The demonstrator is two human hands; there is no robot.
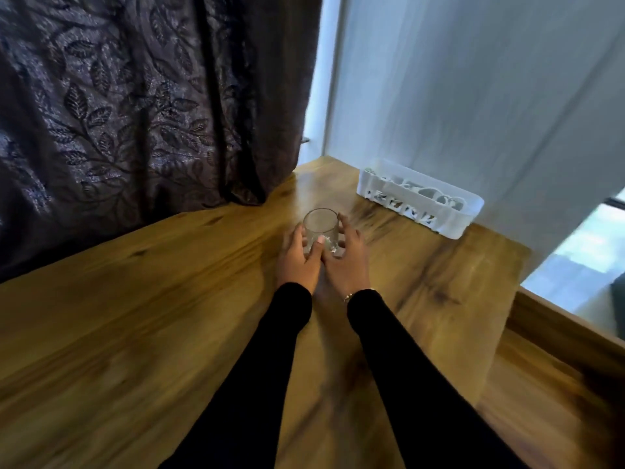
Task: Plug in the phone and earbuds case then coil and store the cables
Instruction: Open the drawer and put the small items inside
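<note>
A clear drinking glass [320, 225] stands upright on the wooden table [135, 316]. My left hand [299, 258] cups its left side and my right hand [348, 262] cups its right side, fingers wrapped round it. A white openwork plastic basket [419, 198] sits at the far right of the table, with pale items inside that are too blurred to name. No phone, earbuds case or cable can be made out anywhere.
A dark leaf-patterned curtain [135, 113] hangs against the table's far left edge. A pale wall [473, 79] rises behind the basket. To the right the tabletop ends, with a lower wooden ledge [558, 367] and a window beyond.
</note>
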